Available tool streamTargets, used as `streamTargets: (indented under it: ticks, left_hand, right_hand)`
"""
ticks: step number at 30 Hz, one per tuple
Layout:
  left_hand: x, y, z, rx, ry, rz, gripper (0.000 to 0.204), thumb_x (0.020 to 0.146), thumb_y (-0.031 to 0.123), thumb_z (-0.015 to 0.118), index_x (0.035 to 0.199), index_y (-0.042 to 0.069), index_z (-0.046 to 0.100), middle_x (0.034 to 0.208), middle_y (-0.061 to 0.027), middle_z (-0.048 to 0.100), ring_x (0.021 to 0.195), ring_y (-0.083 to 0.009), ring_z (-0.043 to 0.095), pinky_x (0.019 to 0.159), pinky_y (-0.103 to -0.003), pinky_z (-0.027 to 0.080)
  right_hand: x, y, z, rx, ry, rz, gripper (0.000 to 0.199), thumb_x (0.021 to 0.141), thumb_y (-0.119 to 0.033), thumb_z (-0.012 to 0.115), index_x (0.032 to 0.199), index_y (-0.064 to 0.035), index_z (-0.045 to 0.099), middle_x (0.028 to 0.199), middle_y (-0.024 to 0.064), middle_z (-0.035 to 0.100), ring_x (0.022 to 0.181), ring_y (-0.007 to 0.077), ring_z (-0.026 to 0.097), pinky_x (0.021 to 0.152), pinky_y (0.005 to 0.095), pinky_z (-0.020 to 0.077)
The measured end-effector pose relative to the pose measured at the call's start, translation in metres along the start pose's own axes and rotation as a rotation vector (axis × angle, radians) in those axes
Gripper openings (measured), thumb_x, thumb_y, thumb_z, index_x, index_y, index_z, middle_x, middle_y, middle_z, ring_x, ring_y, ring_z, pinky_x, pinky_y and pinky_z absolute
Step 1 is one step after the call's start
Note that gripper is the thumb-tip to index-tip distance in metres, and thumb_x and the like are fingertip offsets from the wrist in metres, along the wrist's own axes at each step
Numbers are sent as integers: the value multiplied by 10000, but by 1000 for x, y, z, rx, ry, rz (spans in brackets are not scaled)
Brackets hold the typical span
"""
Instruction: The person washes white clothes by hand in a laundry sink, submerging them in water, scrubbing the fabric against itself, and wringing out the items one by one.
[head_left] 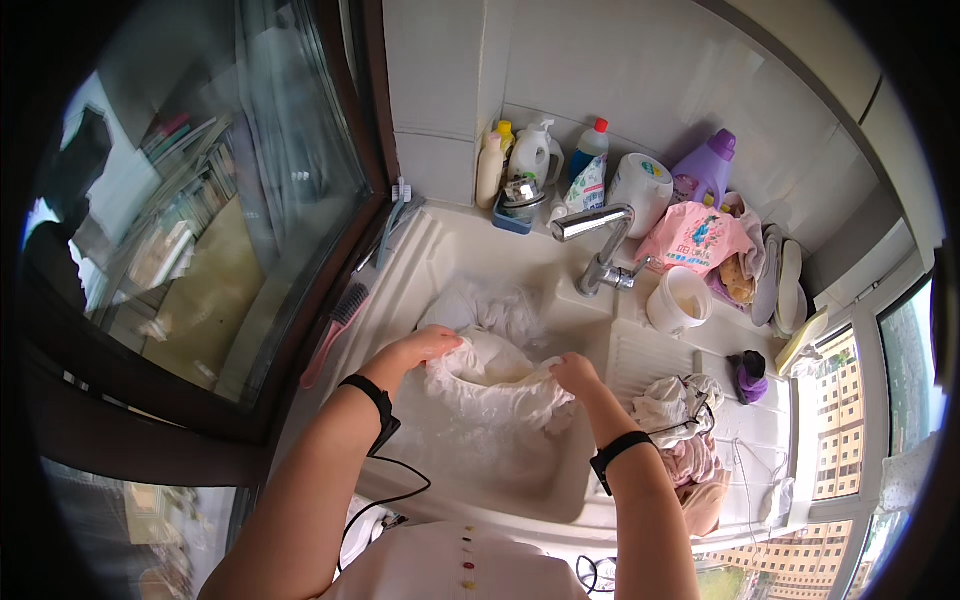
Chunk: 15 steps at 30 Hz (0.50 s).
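Observation:
Both of my hands grip a wet white garment (495, 395) over the sink basin (555, 475), stretching its upper edge between them. My left hand (432, 345) is closed on one side of the cloth, and my right hand (575, 375) pinches the other side. The garment's lower part hangs into cloudy water, so its full shape is hidden. Just beyond it, more white cloth (485, 310) floats bunched in the water. A chrome faucet (605, 250) stands behind the basin on the right; no stream shows from its spout.
Bottles, including a purple detergent bottle (708, 165), line the back wall. A white tub (680, 300) sits beside the faucet. Crumpled clothes (680, 410) lie on the ribbed board at right. A pink-handled brush (337, 330) rests on the left rim, near the dark-framed window (375, 100).

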<state>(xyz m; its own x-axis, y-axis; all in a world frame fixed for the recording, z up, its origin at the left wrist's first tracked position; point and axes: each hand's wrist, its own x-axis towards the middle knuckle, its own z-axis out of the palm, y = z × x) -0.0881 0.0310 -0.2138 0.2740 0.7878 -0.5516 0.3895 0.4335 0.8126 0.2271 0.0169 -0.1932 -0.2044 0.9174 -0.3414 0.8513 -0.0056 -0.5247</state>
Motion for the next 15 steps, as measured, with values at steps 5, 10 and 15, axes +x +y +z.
streamTargets:
  ticks: [5, 10, 15]
  left_hand:
    - [-26, 68, 50, -44, 4, 419, 310, 792, 299, 630, 934, 25, 596, 846, -46, 601, 772, -141, 537, 641, -275, 432]
    - [-50, 127, 72, 209, 229, 276, 298, 818, 259, 609, 960, -3, 596, 855, -70, 603, 755, -147, 547, 627, -313, 433]
    - [-90, 178, 66, -1, 318, 292, 179, 705, 73, 563, 824, -50, 616, 770, -111, 618, 673, -197, 593, 614, -314, 466]
  right_hand:
    - [-23, -92, -46, 88, 358, -116, 308, 733, -270, 600, 914, -20, 614, 927, 174, 592, 863, 338, 561, 747, 378, 448]
    - [-44, -139, -72, 241, 518, -429, 313, 728, -267, 611, 919, -19, 600, 883, 166, 593, 844, 322, 569, 718, 359, 447]
    - [-42, -83, -73, 876, 341, -80, 510, 766, -274, 539, 1188, -7, 437, 1083, 212, 564, 1018, 330, 537, 842, 370, 428]
